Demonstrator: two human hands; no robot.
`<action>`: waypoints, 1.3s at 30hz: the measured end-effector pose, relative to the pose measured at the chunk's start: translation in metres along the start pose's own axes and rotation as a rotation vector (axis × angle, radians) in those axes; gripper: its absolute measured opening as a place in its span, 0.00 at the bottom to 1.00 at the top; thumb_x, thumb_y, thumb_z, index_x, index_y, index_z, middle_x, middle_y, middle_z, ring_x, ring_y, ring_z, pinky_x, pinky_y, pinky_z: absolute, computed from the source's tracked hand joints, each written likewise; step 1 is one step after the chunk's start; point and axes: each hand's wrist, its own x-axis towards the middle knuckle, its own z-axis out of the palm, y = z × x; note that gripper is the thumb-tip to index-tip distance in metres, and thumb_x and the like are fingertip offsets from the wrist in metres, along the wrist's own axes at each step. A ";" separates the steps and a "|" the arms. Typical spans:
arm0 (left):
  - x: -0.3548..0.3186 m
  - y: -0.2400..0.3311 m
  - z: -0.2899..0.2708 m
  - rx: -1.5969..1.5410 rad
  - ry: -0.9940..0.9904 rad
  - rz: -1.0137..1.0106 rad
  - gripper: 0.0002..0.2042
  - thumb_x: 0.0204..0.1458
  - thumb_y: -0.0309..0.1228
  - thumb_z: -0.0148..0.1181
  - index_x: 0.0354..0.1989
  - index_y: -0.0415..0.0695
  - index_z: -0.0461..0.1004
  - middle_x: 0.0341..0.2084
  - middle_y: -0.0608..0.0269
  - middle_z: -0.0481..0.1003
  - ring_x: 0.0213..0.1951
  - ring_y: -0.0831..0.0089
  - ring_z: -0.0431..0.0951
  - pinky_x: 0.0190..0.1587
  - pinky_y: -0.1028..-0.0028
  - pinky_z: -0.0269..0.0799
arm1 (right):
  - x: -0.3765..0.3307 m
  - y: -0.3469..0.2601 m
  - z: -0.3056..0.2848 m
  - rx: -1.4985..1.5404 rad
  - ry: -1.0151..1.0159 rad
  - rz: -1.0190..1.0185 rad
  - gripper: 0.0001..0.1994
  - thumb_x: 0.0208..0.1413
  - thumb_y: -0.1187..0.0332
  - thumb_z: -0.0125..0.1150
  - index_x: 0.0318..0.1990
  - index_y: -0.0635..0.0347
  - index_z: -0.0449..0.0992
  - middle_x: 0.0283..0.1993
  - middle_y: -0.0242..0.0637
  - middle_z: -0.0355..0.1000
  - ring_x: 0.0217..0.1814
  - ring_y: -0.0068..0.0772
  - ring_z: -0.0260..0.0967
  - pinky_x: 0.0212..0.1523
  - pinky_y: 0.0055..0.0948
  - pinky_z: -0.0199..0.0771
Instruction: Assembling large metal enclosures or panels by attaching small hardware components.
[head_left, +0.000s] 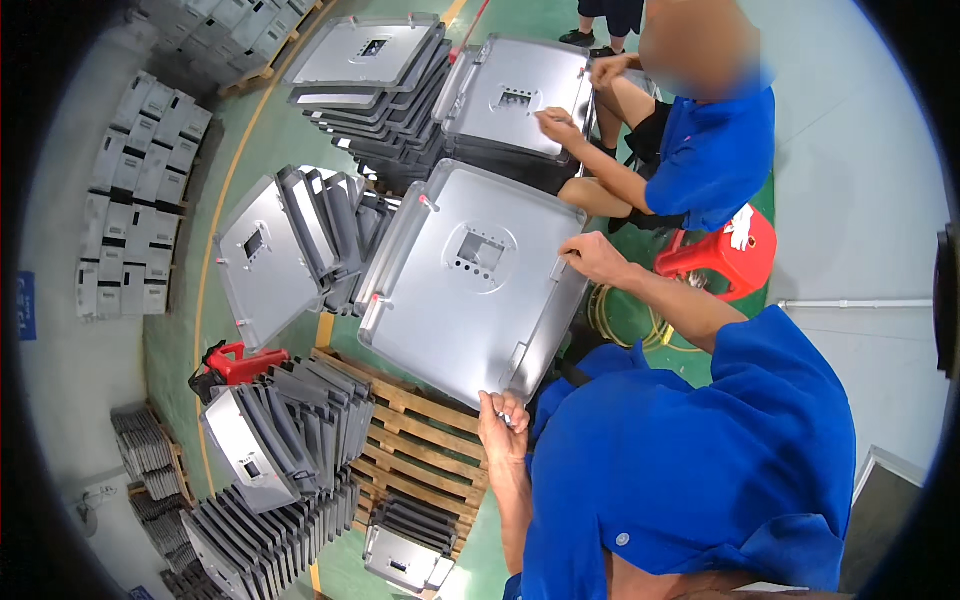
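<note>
A large silvery metal panel (430,290) lies tilted in front of me, with a square cutout and several small holes near its middle. At its lower corner is my left hand (503,425), fingers curled in a pinch; what is between them is too small to make out. My right hand (597,258) is closed at the panel's right edge, fingertips by a small bracket, and its grip is partly hidden. Small red pieces (376,298) sit along the panel's left edge.
A co-worker in a blue shirt (715,150) handles another panel (480,110) at the far side. Stacked panels (360,55) and leaning panels (265,255) stand left. Nearby are a wooden pallet (415,440), a red stool (725,255) and a yellow hose (605,315).
</note>
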 end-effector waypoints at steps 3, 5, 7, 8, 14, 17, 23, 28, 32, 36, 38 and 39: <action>-0.001 0.002 0.000 -0.010 -0.010 0.011 0.21 0.63 0.48 0.47 0.22 0.50 0.56 0.19 0.69 0.57 0.19 0.79 0.56 0.18 0.82 0.52 | 0.003 0.016 0.006 -0.152 -0.024 -0.084 0.08 0.49 0.70 0.59 0.36 0.61 0.80 0.34 0.44 0.77 0.38 0.49 0.74 0.42 0.40 0.75; -0.002 0.002 -0.002 -0.014 -0.002 0.019 0.20 0.63 0.47 0.48 0.22 0.50 0.56 0.19 0.69 0.57 0.19 0.79 0.55 0.18 0.82 0.52 | 0.004 0.014 0.009 -0.197 -0.039 -0.126 0.07 0.50 0.70 0.59 0.35 0.58 0.80 0.37 0.41 0.76 0.39 0.48 0.74 0.41 0.41 0.75; -0.001 0.002 -0.002 -0.011 0.002 0.026 0.20 0.63 0.47 0.48 0.22 0.50 0.57 0.19 0.69 0.57 0.19 0.79 0.56 0.18 0.82 0.52 | 0.006 0.012 0.009 -0.236 -0.057 -0.161 0.06 0.50 0.70 0.59 0.34 0.56 0.80 0.39 0.38 0.75 0.40 0.46 0.74 0.41 0.41 0.75; -0.001 0.002 -0.002 -0.008 0.005 0.031 0.20 0.63 0.47 0.48 0.22 0.50 0.57 0.19 0.69 0.57 0.19 0.79 0.56 0.18 0.82 0.52 | 0.007 0.011 0.008 -0.251 -0.070 -0.176 0.05 0.51 0.69 0.58 0.34 0.55 0.80 0.40 0.37 0.74 0.40 0.45 0.74 0.41 0.40 0.75; -0.001 0.002 -0.003 -0.040 0.005 0.037 0.20 0.64 0.46 0.47 0.22 0.49 0.57 0.19 0.68 0.57 0.19 0.79 0.56 0.18 0.82 0.52 | 0.010 0.013 0.004 -0.319 -0.157 -0.241 0.05 0.52 0.67 0.58 0.33 0.52 0.80 0.42 0.34 0.73 0.40 0.43 0.74 0.41 0.39 0.75; 0.000 0.002 -0.006 -0.037 -0.012 0.034 0.19 0.63 0.46 0.48 0.22 0.50 0.57 0.19 0.70 0.56 0.20 0.79 0.56 0.18 0.82 0.51 | 0.011 0.015 0.004 -0.326 -0.170 -0.236 0.05 0.52 0.67 0.57 0.33 0.52 0.80 0.41 0.33 0.73 0.41 0.42 0.74 0.42 0.39 0.75; 0.002 0.000 -0.007 -0.045 -0.003 0.036 0.21 0.64 0.46 0.47 0.21 0.49 0.57 0.19 0.68 0.57 0.20 0.79 0.56 0.18 0.82 0.52 | 0.011 0.021 0.004 -0.291 -0.157 -0.250 0.05 0.53 0.67 0.57 0.33 0.53 0.79 0.41 0.33 0.73 0.41 0.42 0.74 0.42 0.39 0.75; 0.003 -0.002 -0.009 -0.047 -0.005 0.033 0.21 0.64 0.46 0.48 0.21 0.49 0.57 0.19 0.68 0.57 0.20 0.79 0.56 0.18 0.82 0.51 | 0.009 0.020 0.003 -0.245 -0.134 -0.271 0.05 0.53 0.67 0.58 0.32 0.55 0.79 0.40 0.33 0.73 0.40 0.42 0.73 0.42 0.38 0.75; 0.004 -0.003 -0.007 -0.050 -0.016 0.028 0.21 0.64 0.46 0.47 0.21 0.49 0.56 0.19 0.68 0.57 0.20 0.79 0.56 0.18 0.81 0.51 | 0.006 0.024 0.006 -0.193 -0.080 -0.271 0.05 0.52 0.68 0.59 0.31 0.56 0.78 0.40 0.33 0.73 0.40 0.41 0.73 0.42 0.37 0.74; 0.002 -0.004 -0.004 -0.043 -0.006 0.020 0.21 0.64 0.46 0.47 0.21 0.49 0.56 0.19 0.68 0.57 0.19 0.79 0.56 0.17 0.81 0.51 | 0.006 0.029 0.008 -0.186 -0.050 -0.269 0.04 0.51 0.68 0.61 0.31 0.58 0.78 0.40 0.33 0.73 0.40 0.40 0.73 0.42 0.37 0.74; 0.000 -0.003 -0.002 -0.039 -0.001 0.029 0.21 0.64 0.46 0.47 0.21 0.49 0.56 0.19 0.69 0.57 0.19 0.79 0.56 0.17 0.82 0.51 | 0.006 0.028 0.008 -0.192 -0.064 -0.283 0.04 0.51 0.68 0.61 0.31 0.57 0.78 0.40 0.33 0.73 0.41 0.40 0.73 0.42 0.37 0.74; 0.000 -0.003 -0.001 -0.037 -0.001 0.032 0.21 0.64 0.46 0.47 0.21 0.49 0.56 0.19 0.69 0.57 0.19 0.79 0.56 0.17 0.82 0.51 | 0.006 0.029 0.008 -0.196 -0.070 -0.289 0.04 0.51 0.68 0.61 0.31 0.57 0.78 0.40 0.33 0.72 0.41 0.40 0.73 0.42 0.37 0.74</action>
